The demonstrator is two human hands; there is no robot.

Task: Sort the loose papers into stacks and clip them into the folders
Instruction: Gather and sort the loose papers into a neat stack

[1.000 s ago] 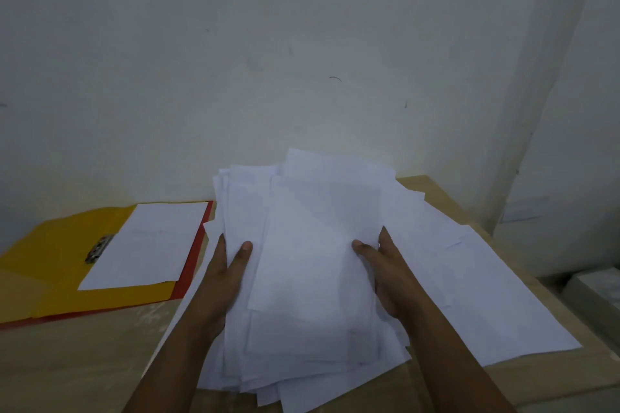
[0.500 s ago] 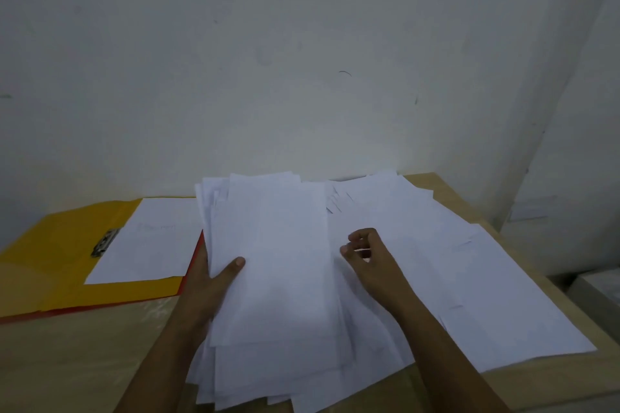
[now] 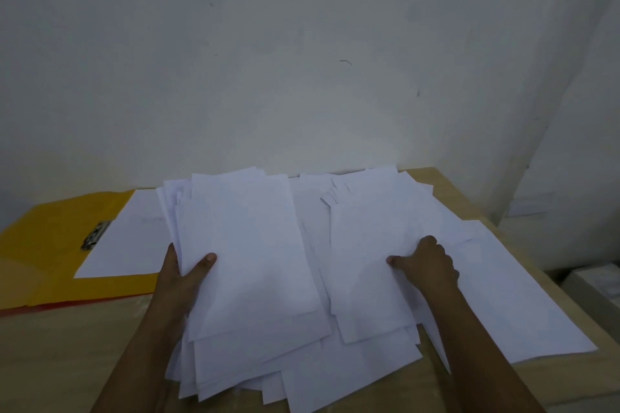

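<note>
Two hands on the paper pile, no writing legible

Two folders lie open at your left on the wooden table (image 3: 60,355): one yellow folder (image 3: 50,245) with one metal clip (image 3: 96,234) and one white sheet (image 3: 131,238) on it, over a red folder (image 3: 67,305) showing only as an edge. Your left hand (image 3: 183,282) grips a bundle of papers (image 3: 248,251), thumb on top. Your right hand (image 3: 426,265) pinches a loose sheet (image 3: 365,245) from the spread pile (image 3: 503,295) beside it. Print on the sheets is too faint to read
</note>
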